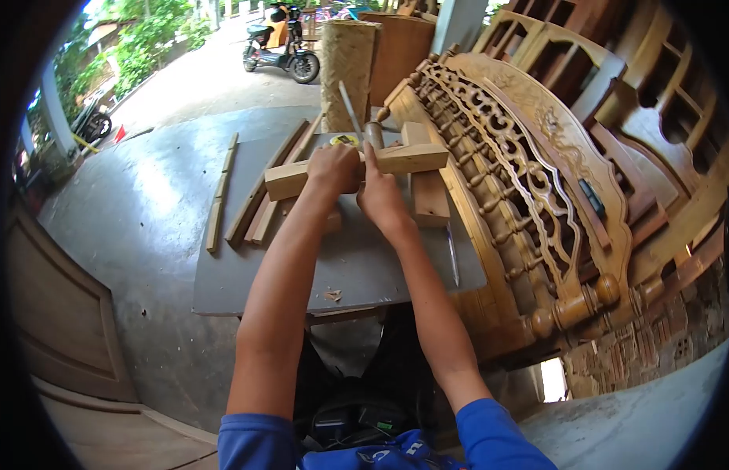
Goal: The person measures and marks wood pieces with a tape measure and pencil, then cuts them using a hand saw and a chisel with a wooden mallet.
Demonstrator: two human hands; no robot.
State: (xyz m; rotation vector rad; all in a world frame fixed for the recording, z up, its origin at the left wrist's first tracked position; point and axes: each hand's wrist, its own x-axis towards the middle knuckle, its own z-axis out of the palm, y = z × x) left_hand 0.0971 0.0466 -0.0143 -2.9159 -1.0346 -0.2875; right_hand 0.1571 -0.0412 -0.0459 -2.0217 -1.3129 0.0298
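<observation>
A thick wooden beam (415,159) lies crosswise over other wood pieces on the grey tabletop (357,262). My left hand (334,166) is closed at the middle of the beam, and what its fingers hold is hidden. Beside it, my right hand (379,188) is closed with the index finger stretched up along a slim pointed tool (350,108); its grip is partly hidden. A round wooden piece (374,135) stands just beyond the right fingers. Under the beam's right part is a wooden block (429,200). A yellow roll (345,140) sits behind my left hand.
Long wooden strips (222,192) lie on the table's left side. A thin chisel-like tool (452,254) rests near the right edge. Carved furniture panels (529,149) lean close on the right. Behind the table stands a tall wooden block (347,70); a scooter (282,51) is farther back.
</observation>
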